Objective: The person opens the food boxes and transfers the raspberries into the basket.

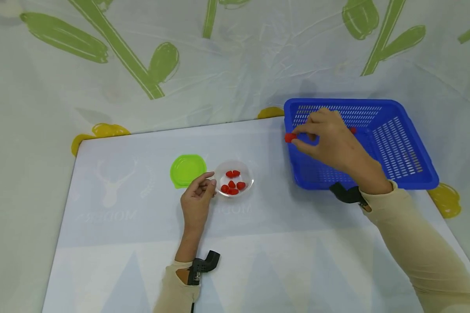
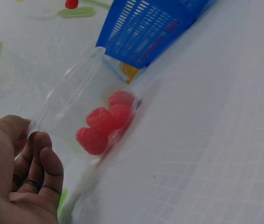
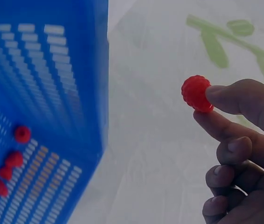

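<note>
Head view first, from the left: my left hand (image 1: 197,195) rests on the desk (image 1: 121,243), its curled fingers touching the rim of the clear cup (image 1: 235,178), which holds a few berries (image 1: 232,184), with the green lid (image 1: 187,169) just beside. I judge the cup light and easy to tip. Further right, my right hand (image 1: 330,139) pinches one red raspberry (image 3: 196,92) between thumb and forefinger at the left rim of the blue basket (image 1: 411,143). The raspberry looks soft and light, so a gentle grip across its sides suits it.
</note>
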The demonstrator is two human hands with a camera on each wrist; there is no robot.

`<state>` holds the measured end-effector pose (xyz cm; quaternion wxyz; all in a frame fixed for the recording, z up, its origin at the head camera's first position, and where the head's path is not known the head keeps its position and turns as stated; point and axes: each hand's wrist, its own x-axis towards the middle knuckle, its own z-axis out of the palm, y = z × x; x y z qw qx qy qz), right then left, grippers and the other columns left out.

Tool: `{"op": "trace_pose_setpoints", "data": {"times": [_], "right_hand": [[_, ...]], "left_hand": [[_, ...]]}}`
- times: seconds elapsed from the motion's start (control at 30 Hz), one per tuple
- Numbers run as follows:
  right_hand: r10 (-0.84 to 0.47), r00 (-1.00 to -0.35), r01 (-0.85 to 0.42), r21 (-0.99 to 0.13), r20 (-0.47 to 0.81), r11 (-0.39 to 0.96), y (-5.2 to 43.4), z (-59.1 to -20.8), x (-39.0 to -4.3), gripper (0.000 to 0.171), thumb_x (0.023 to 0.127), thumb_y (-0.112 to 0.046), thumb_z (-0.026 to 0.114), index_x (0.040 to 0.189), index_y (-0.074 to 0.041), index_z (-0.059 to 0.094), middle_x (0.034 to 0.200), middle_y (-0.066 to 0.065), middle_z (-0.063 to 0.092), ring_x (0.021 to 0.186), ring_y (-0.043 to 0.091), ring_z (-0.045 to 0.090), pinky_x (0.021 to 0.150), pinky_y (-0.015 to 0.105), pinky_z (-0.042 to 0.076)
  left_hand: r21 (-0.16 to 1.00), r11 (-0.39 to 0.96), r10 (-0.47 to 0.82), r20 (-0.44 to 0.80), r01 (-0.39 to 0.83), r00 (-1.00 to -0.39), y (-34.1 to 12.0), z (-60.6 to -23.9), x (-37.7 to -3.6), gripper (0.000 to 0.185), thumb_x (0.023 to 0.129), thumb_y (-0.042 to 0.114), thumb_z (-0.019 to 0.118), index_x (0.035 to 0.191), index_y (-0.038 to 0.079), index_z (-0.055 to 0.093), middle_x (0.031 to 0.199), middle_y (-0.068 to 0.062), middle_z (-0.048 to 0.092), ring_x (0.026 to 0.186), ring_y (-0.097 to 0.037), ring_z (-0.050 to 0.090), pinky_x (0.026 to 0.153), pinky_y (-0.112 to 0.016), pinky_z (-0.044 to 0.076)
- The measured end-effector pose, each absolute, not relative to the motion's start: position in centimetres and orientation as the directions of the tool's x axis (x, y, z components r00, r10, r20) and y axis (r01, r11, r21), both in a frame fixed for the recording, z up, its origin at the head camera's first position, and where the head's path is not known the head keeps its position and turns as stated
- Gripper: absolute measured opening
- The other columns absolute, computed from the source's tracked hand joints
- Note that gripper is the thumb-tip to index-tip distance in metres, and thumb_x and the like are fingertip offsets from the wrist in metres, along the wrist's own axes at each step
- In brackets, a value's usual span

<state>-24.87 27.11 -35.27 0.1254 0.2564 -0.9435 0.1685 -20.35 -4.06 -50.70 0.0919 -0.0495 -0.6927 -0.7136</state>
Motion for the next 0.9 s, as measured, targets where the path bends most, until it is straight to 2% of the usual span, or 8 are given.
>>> {"op": "trace_pose_setpoints", "data": {"times": [0.17,0.43,0.67,0.9], "right_hand": [[-0.394,-0.869,-0.467,-0.232,0.299,0.853,29.4,-35.0,-26.2,0.015,0.077,-0.001,0.084,0.091,0.001,0.078,0.072,0.005,0.048,0.078,0.028,0.043,0.070,0.042,0.027],[-0.352,-0.933,-0.359,-0.153,0.069,0.921,31.2,-36.8,-28.5,0.015,0.086,-0.013,0.078,0.097,-0.001,0.078,0.073,0.005,0.048,0.082,0.029,0.045,0.071,0.043,0.029],[-0.341,-0.938,-0.334,-0.102,-0.060,0.937,31.7,-38.5,-30.8,0.012,0.087,-0.014,0.076,0.093,-0.003,0.078,0.083,0.009,0.062,0.088,0.032,0.050,0.076,0.047,0.036],[-0.354,-0.930,-0.343,-0.106,-0.101,0.933,32.4,-40.4,-31.6,0.014,0.084,-0.015,0.080,0.087,-0.002,0.076,0.083,0.010,0.064,0.085,0.031,0.053,0.075,0.047,0.040]], "left_hand": [[0.982,-0.034,-0.058,0.184,0.187,-0.981,-3.9,-50.5,-20.4,0.025,0.094,-0.001,0.066,0.119,-0.008,0.067,0.091,-0.019,0.063,0.074,-0.021,0.061,0.070,-0.018,0.056],[0.984,-0.024,-0.064,0.174,0.176,-0.983,-4.0,-50.5,-20.3,0.026,0.095,-0.001,0.066,0.119,-0.008,0.066,0.091,-0.018,0.063,0.074,-0.015,0.060,0.070,-0.018,0.055],[0.987,-0.002,-0.076,0.161,0.161,-0.984,-4.1,-50.4,-20.1,0.026,0.094,0.000,0.067,0.119,-0.007,0.067,0.092,-0.019,0.063,0.074,-0.023,0.061,0.070,-0.019,0.056],[0.989,0.004,-0.081,0.148,0.148,-0.986,-3.9,-50.3,-19.9,0.025,0.094,0.000,0.068,0.118,-0.006,0.068,0.090,-0.019,0.063,0.073,-0.018,0.061,0.069,-0.018,0.055]]}}
